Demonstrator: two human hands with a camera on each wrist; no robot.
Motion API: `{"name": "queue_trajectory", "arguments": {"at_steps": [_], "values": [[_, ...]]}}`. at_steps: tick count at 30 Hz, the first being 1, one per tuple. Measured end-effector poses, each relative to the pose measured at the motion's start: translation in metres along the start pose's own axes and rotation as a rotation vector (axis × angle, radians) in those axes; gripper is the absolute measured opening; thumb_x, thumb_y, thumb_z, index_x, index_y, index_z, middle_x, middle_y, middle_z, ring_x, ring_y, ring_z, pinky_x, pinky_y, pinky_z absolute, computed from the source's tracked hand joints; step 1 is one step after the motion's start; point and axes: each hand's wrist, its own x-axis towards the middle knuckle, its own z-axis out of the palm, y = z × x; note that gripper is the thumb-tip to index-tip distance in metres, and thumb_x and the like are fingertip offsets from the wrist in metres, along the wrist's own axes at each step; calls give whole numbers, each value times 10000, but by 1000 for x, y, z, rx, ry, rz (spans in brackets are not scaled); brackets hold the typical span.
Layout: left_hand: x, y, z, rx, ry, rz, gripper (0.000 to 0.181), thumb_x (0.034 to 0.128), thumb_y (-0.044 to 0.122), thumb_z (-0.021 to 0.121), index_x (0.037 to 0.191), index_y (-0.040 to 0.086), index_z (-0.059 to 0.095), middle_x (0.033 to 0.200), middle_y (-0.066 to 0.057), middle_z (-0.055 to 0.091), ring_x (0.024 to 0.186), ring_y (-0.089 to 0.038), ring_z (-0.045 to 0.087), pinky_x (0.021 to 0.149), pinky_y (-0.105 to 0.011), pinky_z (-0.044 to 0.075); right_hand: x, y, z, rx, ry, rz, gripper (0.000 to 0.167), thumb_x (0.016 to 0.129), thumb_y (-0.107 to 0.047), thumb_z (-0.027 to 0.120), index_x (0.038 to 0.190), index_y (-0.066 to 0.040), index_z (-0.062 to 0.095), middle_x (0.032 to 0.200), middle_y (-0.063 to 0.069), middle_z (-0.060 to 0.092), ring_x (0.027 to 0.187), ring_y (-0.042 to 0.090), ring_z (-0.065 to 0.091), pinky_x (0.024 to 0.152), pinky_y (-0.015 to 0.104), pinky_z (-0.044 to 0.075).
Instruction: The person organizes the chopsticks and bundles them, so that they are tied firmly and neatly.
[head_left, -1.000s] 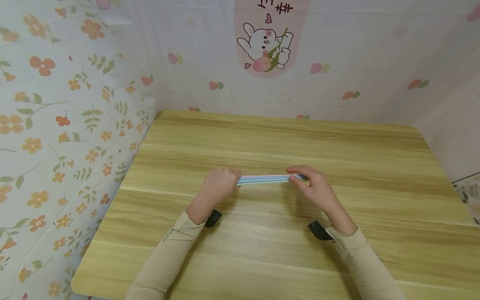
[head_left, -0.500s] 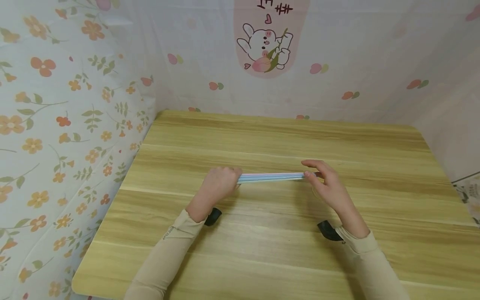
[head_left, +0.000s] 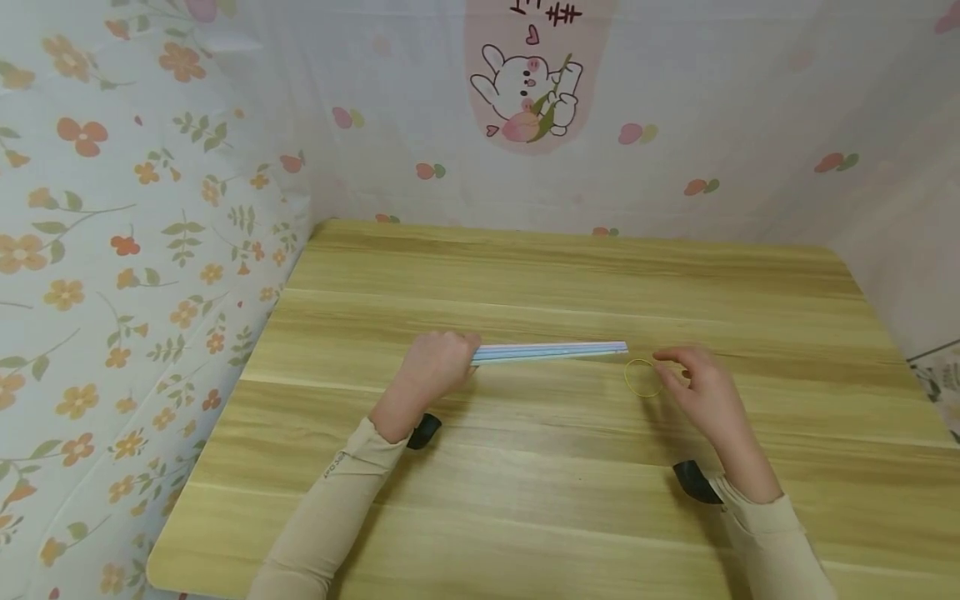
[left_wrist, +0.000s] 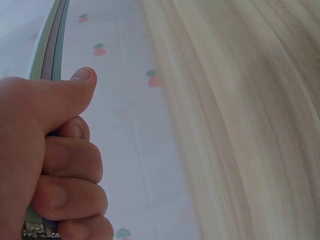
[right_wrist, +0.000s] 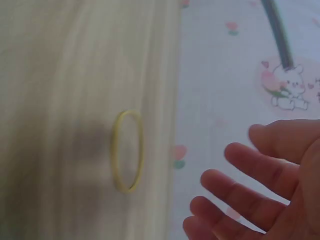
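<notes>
The left hand (head_left: 438,364) grips some pastel sticks (head_left: 551,352). The right hand (head_left: 707,390), fingers (right_wrist: 260,169) loosely spread, is near a yellow band (right_wrist: 115,152).

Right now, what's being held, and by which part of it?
Left hand grips the bundle of slim pastel sticks near one end; right hand holds nothing.

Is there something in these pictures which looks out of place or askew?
Yes: in the head view, the rabbit picture on the back cloth lies sideways, ears pointing left. A yellow band near the right hand looks loose, around nothing.
</notes>
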Motion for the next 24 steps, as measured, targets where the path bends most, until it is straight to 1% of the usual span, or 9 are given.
{"name": "queue_trajectory", "arguments": {"at_steps": [5, 7, 10, 13, 16, 18, 21, 24], "values": [[1, 0, -2, -3, -5, -21, 185, 833, 149, 684, 724, 101, 543, 579, -8, 545, 477, -122, 442, 400, -321, 428, -8, 10, 2, -85, -17, -8, 175, 830, -2, 670, 995, 53, 677, 951, 225, 638, 857, 361, 589, 685, 479, 492], [1, 1, -3, -11, -10, -28, 182, 839, 158, 688, 734, 99, 551, 594, -13, 562, 484, -129, 464, 406, -328, 438, -9, 13, 4, -110, -25, -10, 167, 811, -5, 683, 969, 48, 684, 920, 214, 641, 830, 348, 585, 689, 474, 481], [2, 1, -4, -20, -15, -36, 182, 845, 168, 689, 741, 98, 557, 607, -12, 567, 494, -135, 475, 414, -334, 445, -9, 16, 7, -147, -57, -15, 157, 788, -17, 701, 935, 36, 689, 896, 208, 632, 818, 349, 579, 707, 480, 459], [3, 1, -4, -15, -8, -37, 191, 844, 168, 690, 734, 92, 554, 595, -10, 550, 487, -135, 456, 412, -334, 444, -8, 18, 12, -178, -85, -31, 150, 771, -18, 718, 909, 33, 692, 893, 216, 619, 821, 360, 567, 725, 491, 445], [2, 1, -4, -9, 4, -34, 199, 840, 161, 689, 724, 92, 544, 580, -1, 522, 480, -126, 423, 405, -327, 431, -8, 19, 16, -202, -109, -36, 149, 763, -20, 725, 904, 18, 696, 909, 227, 616, 852, 389, 559, 770, 517, 424], [2, 1, -5, -9, 12, -33, 202, 837, 155, 689, 719, 93, 538, 573, 3, 508, 477, -123, 408, 401, -324, 424, -8, 18, 18, -210, -132, -27, 152, 763, -26, 726, 909, 5, 698, 934, 234, 611, 872, 411, 551, 786, 527, 416], [1, 1, -5, -9, 22, -35, 206, 833, 151, 691, 714, 96, 532, 566, 6, 496, 476, -120, 402, 398, -325, 419, -9, 17, 20, -212, -172, 11, 160, 772, -44, 719, 926, -7, 697, 989, 240, 594, 912, 441, 526, 814, 535, 400], [1, 1, -6, -5, 27, -33, 209, 832, 159, 694, 715, 98, 532, 566, 7, 495, 476, -121, 402, 399, -326, 422, -9, 16, 22, -220, -183, 29, 157, 776, -49, 719, 926, -10, 695, 1014, 239, 580, 925, 453, 507, 814, 533, 398]]}}
